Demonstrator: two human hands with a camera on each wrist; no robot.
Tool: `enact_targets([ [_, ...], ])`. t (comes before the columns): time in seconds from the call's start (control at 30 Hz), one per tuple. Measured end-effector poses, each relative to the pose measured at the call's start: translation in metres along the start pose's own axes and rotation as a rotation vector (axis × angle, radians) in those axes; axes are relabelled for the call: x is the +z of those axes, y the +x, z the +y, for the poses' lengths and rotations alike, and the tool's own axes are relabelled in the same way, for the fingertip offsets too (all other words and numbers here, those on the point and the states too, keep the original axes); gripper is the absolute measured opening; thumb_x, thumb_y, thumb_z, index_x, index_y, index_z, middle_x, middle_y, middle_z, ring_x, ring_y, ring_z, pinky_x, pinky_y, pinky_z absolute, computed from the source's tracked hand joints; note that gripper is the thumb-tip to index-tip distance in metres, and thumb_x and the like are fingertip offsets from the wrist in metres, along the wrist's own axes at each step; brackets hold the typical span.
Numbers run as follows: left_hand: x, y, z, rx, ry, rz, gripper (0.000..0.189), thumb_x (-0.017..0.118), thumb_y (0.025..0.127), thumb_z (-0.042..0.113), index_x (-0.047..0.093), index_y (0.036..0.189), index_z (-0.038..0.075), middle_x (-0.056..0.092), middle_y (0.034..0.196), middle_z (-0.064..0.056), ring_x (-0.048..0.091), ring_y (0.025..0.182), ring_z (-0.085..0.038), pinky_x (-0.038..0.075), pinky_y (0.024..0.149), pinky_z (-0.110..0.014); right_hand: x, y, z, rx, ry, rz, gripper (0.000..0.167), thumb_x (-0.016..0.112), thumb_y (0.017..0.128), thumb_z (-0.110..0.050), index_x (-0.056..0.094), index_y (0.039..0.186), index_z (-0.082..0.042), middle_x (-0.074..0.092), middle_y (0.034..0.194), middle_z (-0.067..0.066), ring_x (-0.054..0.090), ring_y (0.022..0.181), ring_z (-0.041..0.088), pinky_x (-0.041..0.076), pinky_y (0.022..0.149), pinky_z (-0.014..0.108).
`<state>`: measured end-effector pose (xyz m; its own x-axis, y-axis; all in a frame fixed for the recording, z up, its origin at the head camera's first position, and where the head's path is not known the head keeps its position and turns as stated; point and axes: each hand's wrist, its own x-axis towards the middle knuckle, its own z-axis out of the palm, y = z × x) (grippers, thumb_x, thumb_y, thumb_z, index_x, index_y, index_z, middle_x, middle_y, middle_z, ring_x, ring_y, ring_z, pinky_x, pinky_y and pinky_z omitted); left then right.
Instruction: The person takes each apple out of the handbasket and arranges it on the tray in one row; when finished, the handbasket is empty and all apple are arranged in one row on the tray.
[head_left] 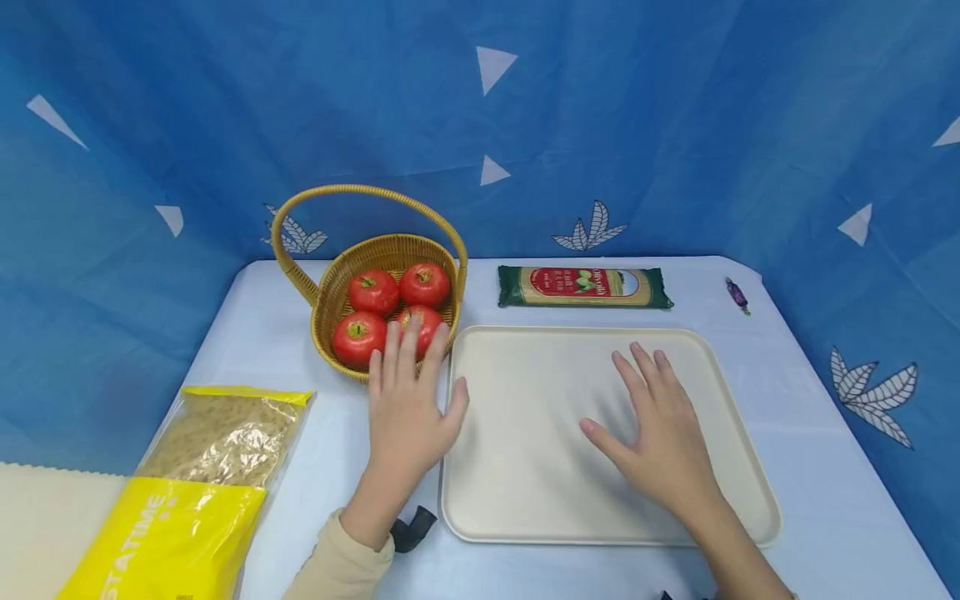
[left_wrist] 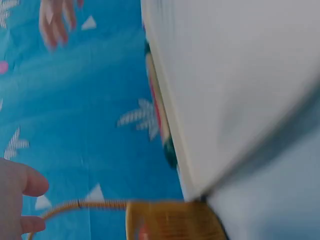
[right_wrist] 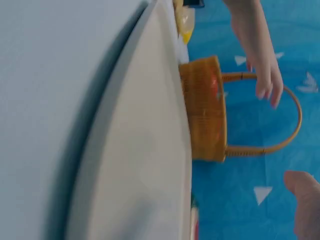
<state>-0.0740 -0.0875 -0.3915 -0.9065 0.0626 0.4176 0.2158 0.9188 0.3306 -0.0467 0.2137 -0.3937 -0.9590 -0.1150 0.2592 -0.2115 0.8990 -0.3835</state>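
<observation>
My left hand (head_left: 408,408) is spread with straight fingers at the near right rim of a wicker basket (head_left: 322,329), its fingertips overlapping one of the red apples in the head view. Several apples (head_left: 373,292) lie inside the basket, whose tall handle (head_left: 367,190) stands upright. Over the right half of a cream tray (head_left: 517,433) hovers my right hand (head_left: 663,442), fingers spread and thumb out, a shadow beneath it. Neither hand holds anything. In the right wrist view, the basket (right_wrist: 202,110) shows beyond the tray (right_wrist: 145,135), with the left hand (right_wrist: 265,70) near its handle.
A green-ended pack of spaghetti (head_left: 585,287) lies behind the tray. To its right is a small purple wrapped candy (head_left: 737,295). A large yellow bag of pasta (head_left: 187,500) lies at the left. Blue cloth (head_left: 480,125) hangs behind the table.
</observation>
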Motion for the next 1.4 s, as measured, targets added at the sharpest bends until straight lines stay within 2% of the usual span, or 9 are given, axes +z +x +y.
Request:
enact_targets([
  [0.1,-0.009,0.009,-0.023,-0.071,-0.047,0.077,0.067,0.063,0.088,0.031,0.040,0.150,0.017,0.032,0.158,-0.015,0.026,0.147,-0.037,0.026,0.114,-0.064,-0.005,-0.013,0.024,0.029,0.065,-0.008,0.091,0.074,0.083,-0.050,0.030,0.156,-0.020,0.022,0.165,0.011,0.011,0.154,0.036,0.018,0.110,0.075],
  [0.23,-0.017,0.025,-0.053,-0.168,-0.107,0.093,0.069,0.065,0.088,0.029,0.039,0.150,0.017,0.031,0.156,-0.018,0.029,0.144,-0.039,0.030,0.110,-0.067,-0.010,-0.031,0.058,0.050,0.123,-0.046,0.095,0.079,0.081,-0.041,0.027,0.157,-0.017,0.018,0.165,0.014,0.008,0.154,0.040,0.012,0.110,0.077],
  [0.37,-0.018,0.039,-0.081,-0.225,-0.157,0.014,0.075,0.066,0.087,0.026,0.033,0.154,0.016,0.023,0.159,-0.020,0.021,0.147,-0.040,0.032,0.109,-0.069,-0.010,-0.047,0.088,0.070,0.121,-0.103,0.108,0.086,0.074,-0.040,0.023,0.158,-0.014,0.016,0.165,0.020,0.007,0.152,0.045,0.008,0.112,0.076],
  [0.53,-0.012,0.054,-0.102,-0.279,-0.206,-0.161,0.086,0.068,0.087,0.027,0.021,0.157,0.011,0.022,0.157,-0.022,0.020,0.145,-0.043,0.038,0.105,-0.069,-0.009,-0.067,0.117,0.095,0.099,-0.170,0.128,0.092,0.061,-0.047,0.018,0.159,-0.010,0.013,0.163,0.026,0.005,0.150,0.051,0.005,0.111,0.076],
  [0.7,-0.009,0.064,-0.110,-0.327,-0.194,-0.327,0.100,0.077,0.081,0.029,0.016,0.156,0.002,0.024,0.155,-0.028,0.022,0.142,-0.047,0.042,0.101,-0.068,-0.008,-0.084,0.139,0.122,0.118,-0.228,0.137,0.094,0.057,-0.047,0.011,0.160,-0.012,0.004,0.164,0.027,-0.003,0.150,0.051,0.000,0.110,0.076],
  [0.83,-0.010,0.071,-0.110,-0.371,-0.181,-0.415,0.105,0.080,0.079,0.026,0.014,0.154,-0.002,0.024,0.153,-0.033,0.021,0.142,-0.049,0.041,0.103,-0.068,-0.008,-0.094,0.151,0.121,0.130,-0.255,0.139,0.094,0.057,-0.043,0.007,0.160,-0.012,0.001,0.165,0.026,-0.006,0.150,0.049,-0.008,0.115,0.069],
  [1.2,-0.007,0.081,-0.111,-0.413,-0.081,-0.486,0.106,0.086,0.073,0.023,0.019,0.149,-0.010,0.035,0.146,-0.034,0.029,0.135,-0.049,0.039,0.108,-0.063,-0.012,-0.108,0.171,0.195,0.131,-0.372,0.147,0.092,0.060,-0.043,-0.014,0.158,-0.013,-0.019,0.164,0.021,-0.016,0.149,0.047,-0.015,0.115,0.061],
  [1.3,-0.006,0.083,-0.111,-0.410,-0.047,-0.494,0.105,0.087,0.073,0.024,0.021,0.148,-0.012,0.036,0.145,-0.035,0.030,0.134,-0.049,0.039,0.108,-0.063,-0.012,-0.111,0.175,0.188,0.137,-0.374,0.147,0.092,0.061,-0.041,-0.015,0.157,-0.011,-0.021,0.163,0.020,-0.019,0.150,0.045,-0.021,0.116,0.051],
  [1.4,-0.005,0.083,-0.111,-0.399,-0.029,-0.490,0.104,0.086,0.074,0.024,0.023,0.147,-0.015,0.035,0.145,-0.036,0.029,0.135,-0.050,0.036,0.111,-0.062,-0.012,-0.112,0.177,0.165,0.139,-0.364,0.147,0.092,0.061,-0.039,-0.016,0.157,-0.010,-0.019,0.164,0.021,-0.019,0.150,0.043,-0.024,0.113,0.026],
])
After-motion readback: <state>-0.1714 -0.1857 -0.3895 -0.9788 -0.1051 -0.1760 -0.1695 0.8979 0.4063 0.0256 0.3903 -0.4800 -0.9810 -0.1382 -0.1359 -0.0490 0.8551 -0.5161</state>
